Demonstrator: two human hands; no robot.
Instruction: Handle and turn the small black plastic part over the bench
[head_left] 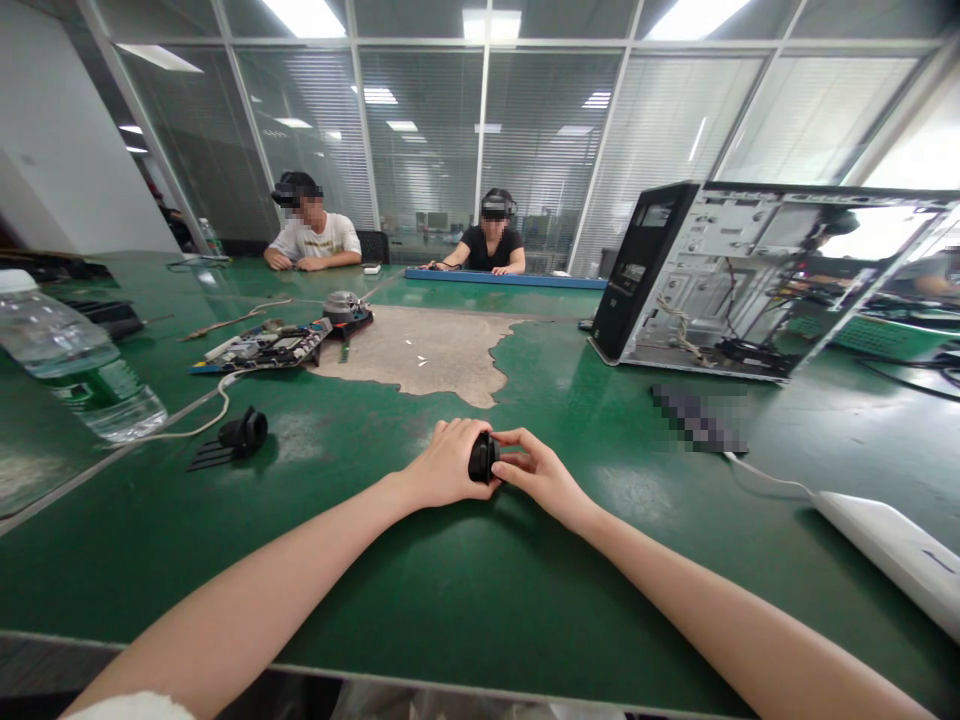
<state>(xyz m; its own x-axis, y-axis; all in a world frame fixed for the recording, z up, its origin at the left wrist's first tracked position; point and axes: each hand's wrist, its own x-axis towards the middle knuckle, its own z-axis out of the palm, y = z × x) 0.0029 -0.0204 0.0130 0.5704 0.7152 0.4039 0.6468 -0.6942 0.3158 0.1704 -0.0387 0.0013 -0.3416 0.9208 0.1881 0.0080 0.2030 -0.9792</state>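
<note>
black plastic sits between my two hands: through the head camera i make out a small, chunky black plastic piece (pixel 483 457), and i cannot tell whether it touches the glossy green surface (pixel 420 600) below. my left hand (pixel 448 465) is wrapped around its left side, holding it. my right hand (pixel 541 482) meets it from the other side, thumb and forefinger narrowed at its right edge.

well to the left of the hands lies a black plastic part with a round collar and flat prongs (pixel 244 432); farther left stands a clear plastic water bottle with a green label (pixel 82 370). ahead and left of the hands i have a multicoloured circuit board (pixel 274 345), and just beside it a round grey-and-black component (pixel 347 308). straight ahead, a bare beige patch with ragged edges (pixel 442 350) shows in the green.

ahead and right of the hands stands an open metal computer case with a black front (pixel 637 275). nearer on that side are a blurred dark object (pixel 694 415) and a white slab-shaped device (pixel 892 550), linked by a white cable (pixel 772 480).
</note>
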